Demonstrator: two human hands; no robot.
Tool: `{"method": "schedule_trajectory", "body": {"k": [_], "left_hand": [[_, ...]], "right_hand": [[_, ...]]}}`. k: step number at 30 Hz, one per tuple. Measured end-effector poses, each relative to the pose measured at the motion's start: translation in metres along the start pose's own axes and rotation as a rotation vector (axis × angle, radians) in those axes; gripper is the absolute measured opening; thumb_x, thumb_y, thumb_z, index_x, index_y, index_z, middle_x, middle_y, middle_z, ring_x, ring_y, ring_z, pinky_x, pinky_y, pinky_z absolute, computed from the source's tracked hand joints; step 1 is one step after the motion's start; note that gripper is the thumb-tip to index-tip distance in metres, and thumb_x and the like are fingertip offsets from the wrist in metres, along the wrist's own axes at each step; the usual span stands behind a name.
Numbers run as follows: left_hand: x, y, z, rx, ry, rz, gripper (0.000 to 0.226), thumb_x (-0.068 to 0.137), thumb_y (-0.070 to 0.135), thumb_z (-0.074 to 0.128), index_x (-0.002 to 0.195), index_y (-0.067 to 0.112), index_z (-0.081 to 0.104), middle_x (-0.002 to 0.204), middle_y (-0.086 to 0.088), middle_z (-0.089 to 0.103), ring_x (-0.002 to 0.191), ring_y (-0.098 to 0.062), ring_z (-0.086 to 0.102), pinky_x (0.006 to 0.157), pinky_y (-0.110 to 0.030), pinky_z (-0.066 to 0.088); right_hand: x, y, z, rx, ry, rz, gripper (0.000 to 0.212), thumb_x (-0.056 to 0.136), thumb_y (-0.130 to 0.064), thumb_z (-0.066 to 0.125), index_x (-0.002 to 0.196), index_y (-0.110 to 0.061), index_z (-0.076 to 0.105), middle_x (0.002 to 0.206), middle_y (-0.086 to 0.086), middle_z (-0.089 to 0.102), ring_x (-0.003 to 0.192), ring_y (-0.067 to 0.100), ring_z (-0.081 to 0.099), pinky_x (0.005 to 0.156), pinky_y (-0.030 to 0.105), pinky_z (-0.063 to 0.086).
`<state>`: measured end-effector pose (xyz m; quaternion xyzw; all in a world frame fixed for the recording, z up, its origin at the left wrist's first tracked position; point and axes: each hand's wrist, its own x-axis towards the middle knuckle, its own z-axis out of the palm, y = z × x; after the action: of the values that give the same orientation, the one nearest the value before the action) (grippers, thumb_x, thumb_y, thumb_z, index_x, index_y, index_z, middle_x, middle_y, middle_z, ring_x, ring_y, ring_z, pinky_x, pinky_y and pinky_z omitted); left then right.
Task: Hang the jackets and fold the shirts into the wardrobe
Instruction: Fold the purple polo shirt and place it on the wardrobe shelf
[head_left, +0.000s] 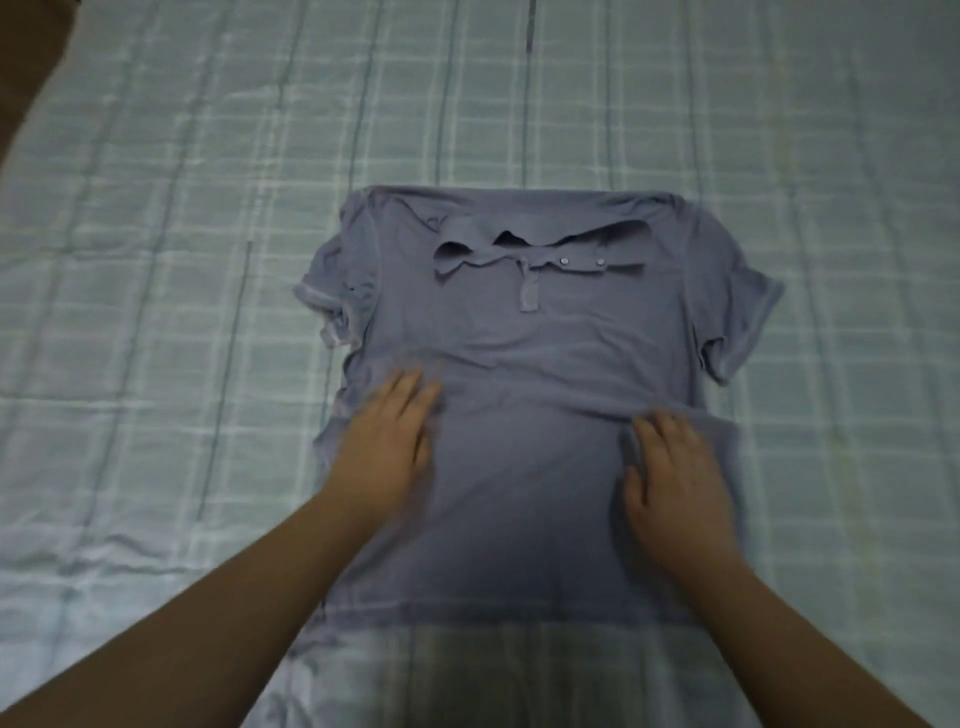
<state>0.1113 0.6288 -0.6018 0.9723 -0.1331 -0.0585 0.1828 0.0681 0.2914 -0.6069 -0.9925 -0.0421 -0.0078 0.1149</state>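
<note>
polo shirt (524, 332) — grey-blue, short-sleeved, lying face up on a pale checked bedsheet (156, 260), collar away from the viewer, placket with two small buttons. left hand (387, 441) — flat on the lower left of the shirt, fingers straight. right hand (670, 467) — flat on the lower right, fingers straight, slightly blurred.

Blurred hands (387, 447); forearms cut off below

A bed (156, 260) covered with a pale checked quilt fills the view. A grey-blue polo shirt (524, 338) lies spread on it, collar at the far end, hem near.
</note>
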Motion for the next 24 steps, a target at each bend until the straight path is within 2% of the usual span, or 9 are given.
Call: {"method": "schedule_trajectory", "body": {"k": [4, 7, 9, 13, 15, 17, 19, 21, 24], "left_hand": [[-0.069, 0.006, 0.009, 0.051, -0.088, 0.065, 0.053, 0.089, 0.025, 0.040, 0.137, 0.008, 0.054, 0.140, -0.021, 0.052, 0.129, -0.043, 0.048, 0.109, -0.050, 0.037], [-0.103, -0.002, 0.013, 0.035, -0.117, 0.034, 0.051, 0.089, 0.024, 0.043, 0.136, 0.008, 0.054, 0.137, -0.021, 0.052, 0.128, -0.044, 0.046, 0.109, -0.051, 0.035], [-0.122, -0.009, 0.014, -0.021, -0.096, -0.081, 0.050, 0.088, 0.022, 0.048, 0.135, 0.008, 0.053, 0.137, -0.021, 0.050, 0.127, -0.043, 0.045, 0.108, -0.050, 0.036], [-0.155, -0.006, 0.012, -0.252, 0.040, -0.592, 0.055, 0.081, 0.016, 0.071, 0.131, 0.001, 0.051, 0.124, -0.024, 0.054, 0.111, -0.039, 0.051, 0.096, -0.046, 0.045], [-0.165, 0.002, 0.010, -0.388, 0.003, -0.807, 0.058, 0.083, 0.022, 0.073, 0.130, -0.001, 0.048, 0.118, -0.024, 0.055, 0.105, -0.040, 0.055, 0.083, -0.041, 0.046], [-0.167, 0.006, 0.009, -0.437, -0.089, -0.950, 0.058, 0.086, 0.032, 0.072, 0.127, -0.002, 0.049, 0.116, -0.021, 0.059, 0.104, -0.040, 0.058, 0.076, -0.034, 0.040], [-0.165, 0.002, 0.008, -0.372, -0.230, -0.992, 0.049, 0.090, 0.041, 0.067, 0.114, -0.001, 0.058, 0.108, -0.019, 0.065, 0.098, -0.036, 0.061, 0.073, -0.031, 0.038], [-0.165, -0.004, 0.010, -0.391, -0.325, -0.997, 0.044, 0.091, 0.042, 0.063, 0.103, 0.000, 0.066, 0.097, -0.016, 0.067, 0.089, -0.033, 0.062, 0.071, -0.030, 0.040], [-0.171, -0.011, 0.008, -0.517, -0.257, -0.970, 0.032, 0.091, 0.032, 0.064, 0.098, 0.001, 0.067, 0.091, -0.017, 0.069, 0.088, -0.034, 0.066, 0.070, -0.034, 0.047]], "right_hand": [[-0.055, -0.016, -0.011, -0.024, -0.086, 0.128, 0.056, 0.080, -0.021, 0.055, 0.133, -0.005, 0.056, 0.140, 0.022, 0.052, 0.128, 0.040, 0.049, 0.104, 0.055, 0.038], [-0.084, -0.010, -0.016, 0.018, -0.098, 0.226, 0.056, 0.080, -0.022, 0.055, 0.132, -0.003, 0.055, 0.137, 0.024, 0.052, 0.124, 0.042, 0.050, 0.101, 0.054, 0.042], [-0.099, -0.002, -0.013, 0.067, -0.077, 0.342, 0.055, 0.080, -0.025, 0.055, 0.131, -0.002, 0.054, 0.135, 0.025, 0.052, 0.119, 0.043, 0.051, 0.100, 0.052, 0.044], [-0.116, 0.002, -0.007, 0.249, -0.054, 0.643, 0.056, 0.077, -0.029, 0.053, 0.126, -0.001, 0.053, 0.122, 0.027, 0.058, 0.111, 0.042, 0.056, 0.096, 0.049, 0.048], [-0.117, 0.000, -0.011, 0.277, -0.037, 0.758, 0.044, 0.076, -0.029, 0.058, 0.114, -0.006, 0.055, 0.109, 0.024, 0.061, 0.100, 0.041, 0.061, 0.084, 0.048, 0.052], [-0.119, -0.002, -0.013, 0.241, -0.067, 0.886, 0.046, 0.079, -0.028, 0.065, 0.118, -0.007, 0.054, 0.114, 0.023, 0.059, 0.104, 0.043, 0.060, 0.087, 0.050, 0.051], [-0.122, 0.000, -0.014, 0.179, -0.123, 1.037, 0.053, 0.081, -0.034, 0.069, 0.121, -0.004, 0.054, 0.120, 0.025, 0.056, 0.111, 0.045, 0.057, 0.091, 0.052, 0.047], [-0.129, 0.005, -0.011, 0.176, -0.209, 1.104, 0.053, 0.084, -0.037, 0.068, 0.120, -0.001, 0.055, 0.121, 0.027, 0.057, 0.112, 0.046, 0.056, 0.093, 0.051, 0.046], [-0.132, 0.010, -0.013, 0.244, -0.272, 1.095, 0.039, 0.089, -0.027, 0.061, 0.111, 0.004, 0.061, 0.113, 0.033, 0.062, 0.104, 0.047, 0.060, 0.091, 0.046, 0.048]]}}
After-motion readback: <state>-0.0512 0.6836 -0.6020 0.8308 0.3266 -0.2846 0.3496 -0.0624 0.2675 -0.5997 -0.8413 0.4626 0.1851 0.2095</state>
